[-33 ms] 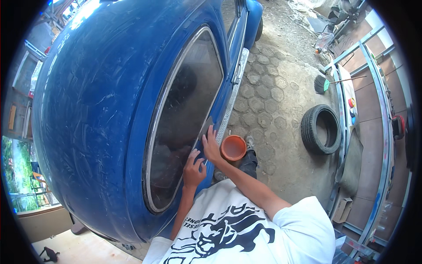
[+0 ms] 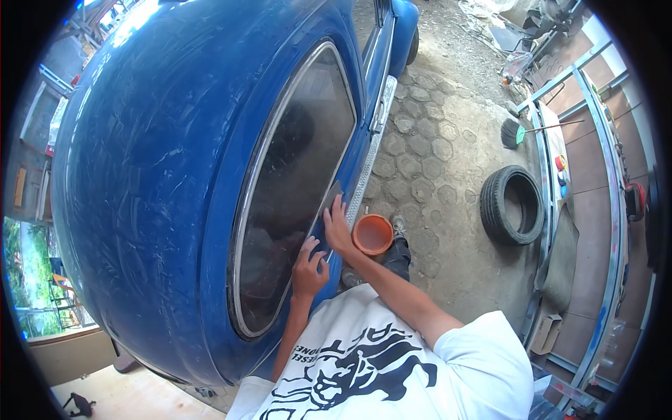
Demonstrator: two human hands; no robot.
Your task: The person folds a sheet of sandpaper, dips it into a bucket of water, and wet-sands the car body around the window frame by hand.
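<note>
1. Your left hand (image 2: 309,269) presses flat, fingers spread, on the blue car (image 2: 161,175) at the window's (image 2: 294,189) lower edge.
2. Your right hand (image 2: 337,227) lies open just beside it, seemingly over a dark sheet; whether it grips anything, I cannot tell.
3. Slipping could scuff the paint; the orange bucket (image 2: 372,234) by your foot could tip.

One car (image 2: 175,161), one tyre (image 2: 512,205), one bucket (image 2: 372,234)

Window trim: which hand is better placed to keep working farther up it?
Probably the right hand: it lies flat higher on the window edge, arm extended. The left hand rests lower, nearer the body.
</note>
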